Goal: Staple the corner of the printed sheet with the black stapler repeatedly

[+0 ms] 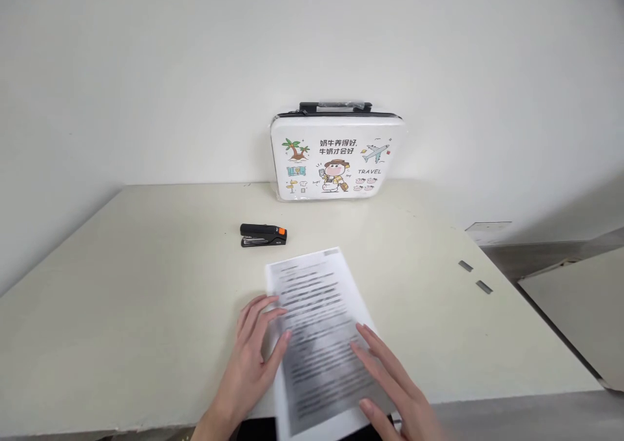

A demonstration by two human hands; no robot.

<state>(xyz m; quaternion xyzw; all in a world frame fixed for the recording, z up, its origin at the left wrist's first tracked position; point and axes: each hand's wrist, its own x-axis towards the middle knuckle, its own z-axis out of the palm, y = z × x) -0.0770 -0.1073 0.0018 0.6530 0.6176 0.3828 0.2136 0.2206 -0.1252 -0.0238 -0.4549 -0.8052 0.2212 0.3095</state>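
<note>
A sheet or thin stack of printed paper lies tilted at the front of the table, its lower end reaching past the front edge. The print is blurred. My left hand is at the paper's left edge, fingertips and thumb over the margin, fingers apart. Over the right side of the sheet, my right hand has its fingers stretched out and spread. Neither hand is closed round anything. Beyond the paper's top left corner, a black stapler with an orange patch rests on its own.
A white carrying case with cartoon travel pictures and a black handle stands against the wall at the table's back. Two small slots show near the right edge. A pale board stands beyond that edge.
</note>
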